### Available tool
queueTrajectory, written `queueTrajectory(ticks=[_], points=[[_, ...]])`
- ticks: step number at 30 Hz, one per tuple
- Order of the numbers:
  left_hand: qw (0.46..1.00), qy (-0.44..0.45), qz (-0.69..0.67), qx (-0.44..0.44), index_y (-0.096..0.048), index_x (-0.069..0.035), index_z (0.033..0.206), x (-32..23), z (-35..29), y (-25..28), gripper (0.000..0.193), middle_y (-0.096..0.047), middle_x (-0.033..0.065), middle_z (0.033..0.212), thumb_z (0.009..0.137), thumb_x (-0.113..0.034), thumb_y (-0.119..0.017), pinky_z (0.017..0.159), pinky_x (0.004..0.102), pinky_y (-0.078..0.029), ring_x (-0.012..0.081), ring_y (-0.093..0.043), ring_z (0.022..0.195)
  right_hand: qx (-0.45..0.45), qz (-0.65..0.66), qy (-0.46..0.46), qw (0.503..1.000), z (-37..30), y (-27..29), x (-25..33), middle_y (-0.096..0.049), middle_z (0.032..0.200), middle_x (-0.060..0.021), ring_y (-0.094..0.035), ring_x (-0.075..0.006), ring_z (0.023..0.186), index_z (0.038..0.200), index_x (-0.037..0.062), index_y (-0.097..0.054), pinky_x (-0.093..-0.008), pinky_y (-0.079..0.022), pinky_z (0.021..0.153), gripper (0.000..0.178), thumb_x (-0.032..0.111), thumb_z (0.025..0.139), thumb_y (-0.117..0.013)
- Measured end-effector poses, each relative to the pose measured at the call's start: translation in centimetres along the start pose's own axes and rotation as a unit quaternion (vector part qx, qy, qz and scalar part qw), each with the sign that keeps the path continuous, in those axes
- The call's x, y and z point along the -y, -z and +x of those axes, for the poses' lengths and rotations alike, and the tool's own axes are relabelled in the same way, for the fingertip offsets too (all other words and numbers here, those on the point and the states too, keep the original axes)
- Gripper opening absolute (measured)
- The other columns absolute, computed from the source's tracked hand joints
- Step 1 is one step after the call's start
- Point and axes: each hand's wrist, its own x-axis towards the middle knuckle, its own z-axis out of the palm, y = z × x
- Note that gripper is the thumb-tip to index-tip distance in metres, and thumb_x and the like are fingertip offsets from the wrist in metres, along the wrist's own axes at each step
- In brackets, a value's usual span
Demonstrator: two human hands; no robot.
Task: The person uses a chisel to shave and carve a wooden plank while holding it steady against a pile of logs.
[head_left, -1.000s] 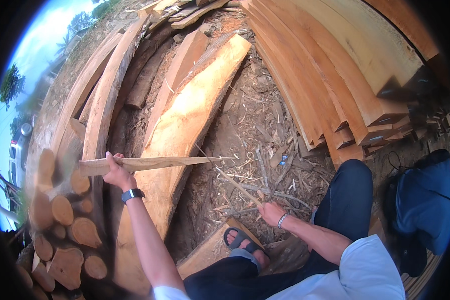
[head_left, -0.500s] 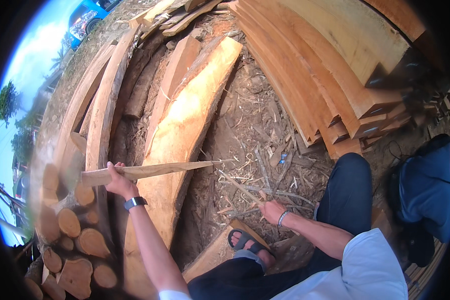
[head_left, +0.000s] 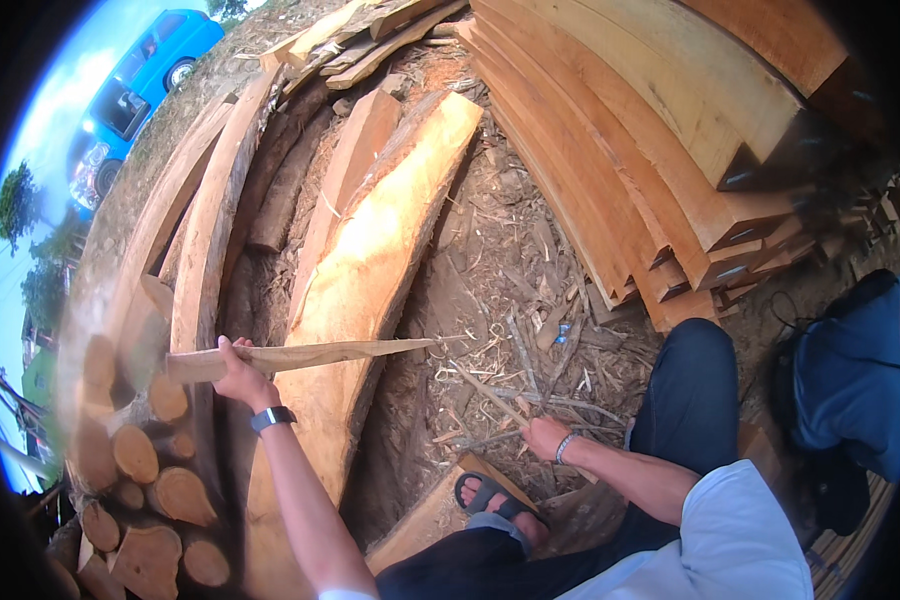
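My left hand (head_left: 243,375) is closed round the wide end of a long, tapered wood strip (head_left: 355,352). The strip reaches sideways across a broad pale slab (head_left: 365,240) and narrows to a splintered tip over the ground. On the right, my right hand (head_left: 547,438) grips a thin wooden stick (head_left: 492,398), which slants up and left; its far end lies a little short of the strip's tip. Curly wood shavings (head_left: 480,360) litter the ground beneath both tips. My sandalled foot (head_left: 495,495) rests on a piece of timber (head_left: 420,520).
Stacked sawn beams (head_left: 610,140) fill the upper right. Cut round logs (head_left: 182,495) are piled at the lower left, with long timbers (head_left: 210,190) beyond them. A dark blue bag (head_left: 850,370) sits at the right. In the distance is a blue van (head_left: 145,85).
The blue van has moved left and shows more fully. The view has shifted slightly. My hands keep their holds on the strip and the stick, with little movement.
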Motion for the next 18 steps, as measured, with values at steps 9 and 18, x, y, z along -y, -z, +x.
queueTrajectory(ticks=[9, 18], points=[[0.999, 0.023, -0.006, 0.023, -0.056, 0.007, 0.099, -0.9, -0.8, -0.7, 0.029, -0.065, 0.0152, 0.085, 0.089, -0.015, -0.071, 0.068, 0.0331, -0.058, 0.0208, -0.065, 0.072, -0.006, 0.013, 0.026, 1.0, 0.0, 0.2, 0.4, -0.065, 0.079, -0.0328, -0.066, -0.0481, 0.082, 0.087, -0.0088, -0.066, -0.0537, -0.052, 0.076, 0.044, 0.03, 0.099, -0.048], [0.999, 0.003, -0.007, 0.042, -0.056, 0.005, 0.097, -1.4, -1.5, -1.8, 0.026, -0.065, 0.0138, 0.083, 0.089, -0.014, -0.071, 0.067, 0.0326, -0.058, 0.0196, -0.064, 0.07, 0.016, -0.003, 0.048, 0.999, -1.0, 1.2, 2.2, -0.066, 0.084, -0.0306, -0.066, -0.0486, 0.082, 0.107, -0.0059, -0.056, -0.0529, -0.053, 0.075, 0.031, 0.022, 0.098, -0.045]])
